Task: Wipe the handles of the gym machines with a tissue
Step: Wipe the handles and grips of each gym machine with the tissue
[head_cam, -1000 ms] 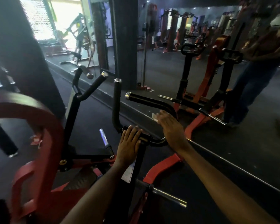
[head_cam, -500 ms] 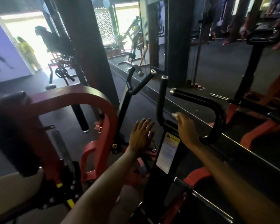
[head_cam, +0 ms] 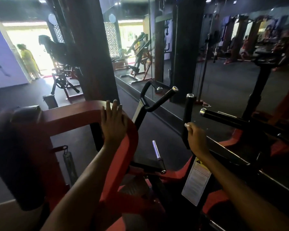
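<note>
Frame (head_cam: 70, 114) left of handle (head_cam: 188, 117)

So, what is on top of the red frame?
The left hand rests flat on the red frame, fingers straight. The frame surface under the palm is covered.

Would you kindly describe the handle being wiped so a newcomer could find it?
Start at the curved red steel frame under the left hand. To its right, the right hand grips the upright black padded handle. Unlike the neighbouring horizontal black bar, it stands vertical.

Single head view, looking forward-down, close over machine (head_cam: 123, 147).
</note>
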### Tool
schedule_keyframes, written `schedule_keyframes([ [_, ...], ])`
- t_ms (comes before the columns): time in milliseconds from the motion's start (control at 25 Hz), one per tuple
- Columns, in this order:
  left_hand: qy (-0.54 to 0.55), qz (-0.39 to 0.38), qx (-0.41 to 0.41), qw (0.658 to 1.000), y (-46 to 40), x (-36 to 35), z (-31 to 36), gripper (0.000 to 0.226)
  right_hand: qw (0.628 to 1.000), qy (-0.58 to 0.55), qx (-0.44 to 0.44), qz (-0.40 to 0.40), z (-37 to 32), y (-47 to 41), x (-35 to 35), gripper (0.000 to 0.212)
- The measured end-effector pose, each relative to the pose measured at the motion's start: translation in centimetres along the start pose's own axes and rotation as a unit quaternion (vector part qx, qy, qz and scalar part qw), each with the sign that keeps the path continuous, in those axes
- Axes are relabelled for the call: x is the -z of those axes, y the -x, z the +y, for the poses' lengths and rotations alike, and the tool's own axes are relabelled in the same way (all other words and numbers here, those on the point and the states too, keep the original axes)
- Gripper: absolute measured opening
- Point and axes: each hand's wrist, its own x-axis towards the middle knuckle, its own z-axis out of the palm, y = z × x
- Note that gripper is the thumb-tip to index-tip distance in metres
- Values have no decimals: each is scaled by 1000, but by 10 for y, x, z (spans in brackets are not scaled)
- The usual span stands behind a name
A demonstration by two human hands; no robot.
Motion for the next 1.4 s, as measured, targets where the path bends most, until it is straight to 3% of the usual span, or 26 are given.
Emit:
schedule_keyframes([
  [240, 10, 79, 3, 997, -3, -15, -3, 45, 994, 84, -65, 9, 18, -24, -9, 25],
  [400, -2, 124, 41, 991, -3, -21, 6, 45, 996, 58, -11, -72, 16, -40, -12, 31],
  [480, -16, 142, 55, 988, -1, -24, 9, 46, 985, 92, 76, -125, 30, -32, -15, 34],
  [560, -36, 139, 60, 988, 0, -27, 11, 46, 947, 159, 209, -186, 44, -15, -14, 45],
  [640, -44, 134, 71, 987, -3, -28, 11, 45, 873, 254, 342, -239, 51, -25, -12, 56],
  [680, -45, 134, 76, 987, -4, -29, 11, 44, 862, 273, 353, -241, 50, -41, -11, 59],
  [800, -36, 144, 86, 985, -4, -35, 12, 41, 903, 282, 268, -181, 43, -85, -4, 59],
  [840, -34, 146, 85, 985, -3, -37, 12, 39, 902, 291, 252, -195, 43, -82, -5, 59],
  [880, -31, 146, 84, 985, -1, -39, 12, 38, 883, 310, 275, -219, 44, -71, -8, 56],
  [960, -22, 145, 88, 985, 1, -40, 12, 37, 800, 328, 405, -296, 46, -44, -13, 40],
  [1000, -18, 144, 92, 985, 1, -39, 12, 37, 782, 321, 436, -308, 44, -45, -11, 35],
  [1040, -15, 141, 94, 985, 1, -38, 12, 37, 798, 318, 418, -296, 43, -56, -11, 34],
  [1120, -18, 136, 88, 987, 2, -37, 14, 38, 880, 301, 301, -208, 39, -84, -6, 41],
  [1200, -22, 133, 86, 987, 0, -35, 15, 38, 907, 281, 248, -192, 40, -80, -4, 44],
  [1240, -21, 132, 90, 987, 0, -34, 15, 38, 879, 287, 296, -238, 44, -65, -6, 41],
  [1320, -16, 137, 95, 986, 0, -35, 16, 38, 736, 325, 470, -363, 51, -36, -4, 26],
  [1360, -14, 138, 97, 986, 1, -35, 16, 38, 700, 341, 498, -382, 50, -39, -1, 21],
  [1400, -13, 138, 97, 986, 1, -36, 17, 38, 721, 337, 482, -367, 46, -53, 0, 21],
])
